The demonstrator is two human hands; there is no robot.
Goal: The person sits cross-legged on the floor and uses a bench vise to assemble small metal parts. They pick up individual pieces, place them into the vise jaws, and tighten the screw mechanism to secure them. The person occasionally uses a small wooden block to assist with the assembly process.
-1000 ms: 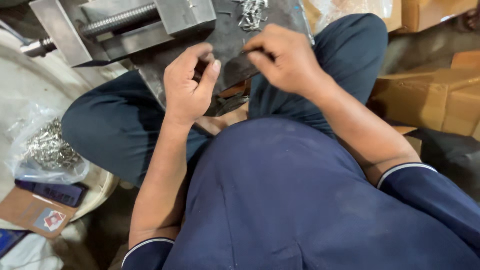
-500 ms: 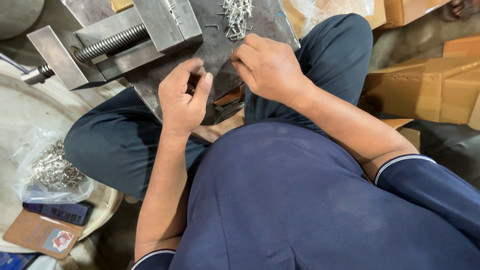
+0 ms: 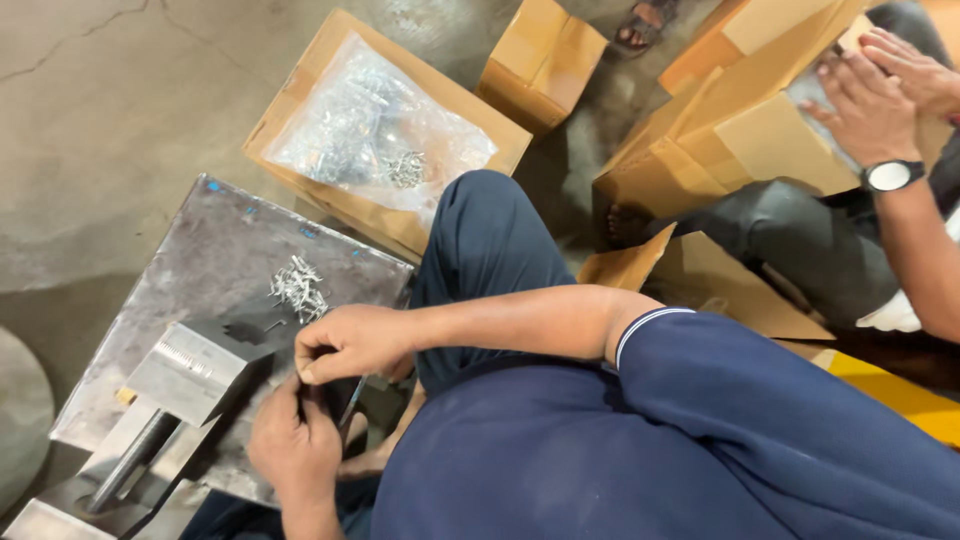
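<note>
Steel plate [image 3: 200,270] lies on the concrete floor [image 3: 120,120], near edge at the person's knees, far corner pointing up-left. Bare floor beyond the plate's left and top edges; right side is crowded. Open box [image 3: 300,100] with a clear bag [image 3: 370,130] of metal parts sits just past the plate's top-right edge, touching the knee [image 3: 485,215]. More cartons [image 3: 740,120] at right, where another person's hands [image 3: 880,90] rest on one.

Vise [image 3: 170,390] sits on the plate's lower left. Small pile of metal pins [image 3: 298,288] lies mid-plate, just above the right hand [image 3: 350,342].

Right hand fingers curled tight, tips pinched together at the vise's near corner; what they pinch is too small to tell. Left hand [image 3: 295,450] just below, fingers bent up and meeting the right fingertips, gripping a thin dark piece [image 3: 350,400]. Hands touch at the plate's near edge.
</note>
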